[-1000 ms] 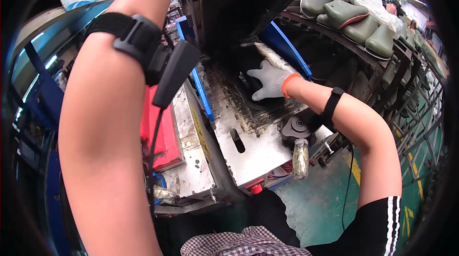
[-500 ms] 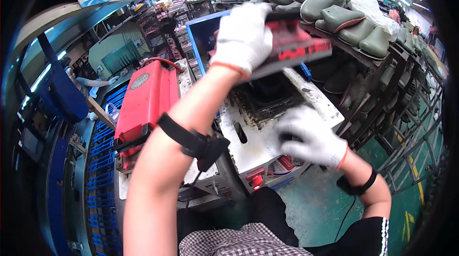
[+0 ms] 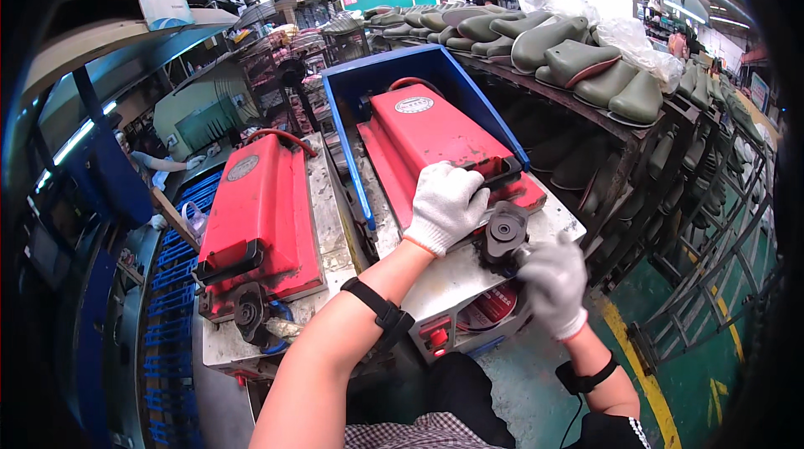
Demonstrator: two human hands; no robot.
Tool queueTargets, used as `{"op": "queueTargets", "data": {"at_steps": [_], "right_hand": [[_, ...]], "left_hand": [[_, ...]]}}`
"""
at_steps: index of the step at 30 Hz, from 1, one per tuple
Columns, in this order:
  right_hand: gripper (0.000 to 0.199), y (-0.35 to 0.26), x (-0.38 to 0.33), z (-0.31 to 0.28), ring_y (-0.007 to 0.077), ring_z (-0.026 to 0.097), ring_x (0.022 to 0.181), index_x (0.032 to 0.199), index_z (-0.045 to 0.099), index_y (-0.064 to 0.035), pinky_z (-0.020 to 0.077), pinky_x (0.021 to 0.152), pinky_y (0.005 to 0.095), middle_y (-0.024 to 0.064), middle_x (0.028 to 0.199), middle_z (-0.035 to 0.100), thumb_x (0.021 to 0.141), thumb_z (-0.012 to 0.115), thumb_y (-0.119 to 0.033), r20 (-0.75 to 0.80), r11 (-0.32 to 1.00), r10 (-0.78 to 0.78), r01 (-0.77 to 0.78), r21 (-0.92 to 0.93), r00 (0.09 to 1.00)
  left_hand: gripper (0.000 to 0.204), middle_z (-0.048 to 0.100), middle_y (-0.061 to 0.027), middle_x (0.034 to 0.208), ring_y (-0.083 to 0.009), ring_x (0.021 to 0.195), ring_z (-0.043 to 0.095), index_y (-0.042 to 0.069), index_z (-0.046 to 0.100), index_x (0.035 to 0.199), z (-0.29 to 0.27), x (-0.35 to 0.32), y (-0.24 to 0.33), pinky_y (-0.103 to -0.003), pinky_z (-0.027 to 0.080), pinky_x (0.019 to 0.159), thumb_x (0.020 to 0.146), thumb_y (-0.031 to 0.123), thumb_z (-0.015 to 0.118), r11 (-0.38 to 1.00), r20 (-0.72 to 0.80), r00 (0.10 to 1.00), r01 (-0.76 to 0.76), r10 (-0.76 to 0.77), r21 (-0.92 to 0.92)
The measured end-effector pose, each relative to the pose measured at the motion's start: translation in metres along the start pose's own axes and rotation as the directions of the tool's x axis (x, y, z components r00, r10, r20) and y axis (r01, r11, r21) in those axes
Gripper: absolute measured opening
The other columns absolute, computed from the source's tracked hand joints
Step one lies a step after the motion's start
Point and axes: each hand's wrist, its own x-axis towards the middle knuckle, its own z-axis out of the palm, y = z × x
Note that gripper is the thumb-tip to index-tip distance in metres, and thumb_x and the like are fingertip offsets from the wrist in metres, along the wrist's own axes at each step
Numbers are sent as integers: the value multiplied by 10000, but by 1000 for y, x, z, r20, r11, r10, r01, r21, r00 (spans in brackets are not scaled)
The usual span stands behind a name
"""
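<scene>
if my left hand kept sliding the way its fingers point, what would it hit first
Probably the black handle bar at the front edge of the red press lid. The left hand already rests on that lid, fingers toward the bar; contact is hard to judge.

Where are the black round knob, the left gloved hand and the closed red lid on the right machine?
black round knob (image 3: pixel 506 229), head view, on its top face.
left gloved hand (image 3: pixel 446 202), head view, on the back of the glove.
closed red lid (image 3: pixel 431 135), head view, on its flat top.

Front handle of the right red press lid (image 3: pixel 435 143) covered by the left hand (image 3: pixel 445 204), black knob (image 3: pixel 506 229) partly hidden by the right hand (image 3: pixel 554 283), far shelf of green shoe lasts (image 3: pixel 578 59) blurred, distant person's details too small to tell.
</scene>
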Motion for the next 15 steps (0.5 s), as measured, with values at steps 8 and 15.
{"op": "queueTargets", "data": {"at_steps": [8, 15], "right_hand": [[251, 61, 31, 20, 331, 633, 963, 1001, 686, -69, 485, 886, 451, 117, 988, 672, 786, 627, 45, -354, 937, 174, -265, -227, 919], [318, -32, 3, 56, 366, 600, 1199, 1019, 696, -100, 397, 1101, 528, 95, 1063, 672, 741, 688, 54, -293, 991, 64, -94, -90, 954]], "left_hand": [[230, 667, -151, 915, -363, 918, 643, 55, 683, 1020, -7, 0, 15, -487, 485, 898, 809, 130, 738, 995, 148, 984, 97, -96, -2], [384, 661, -187, 1213, -383, 1159, 624, 55, 662, 1202, -153, -54, 26, -464, 507, 991, 832, 122, 739, 982, 264, 948, 188, -176, -23]]}}
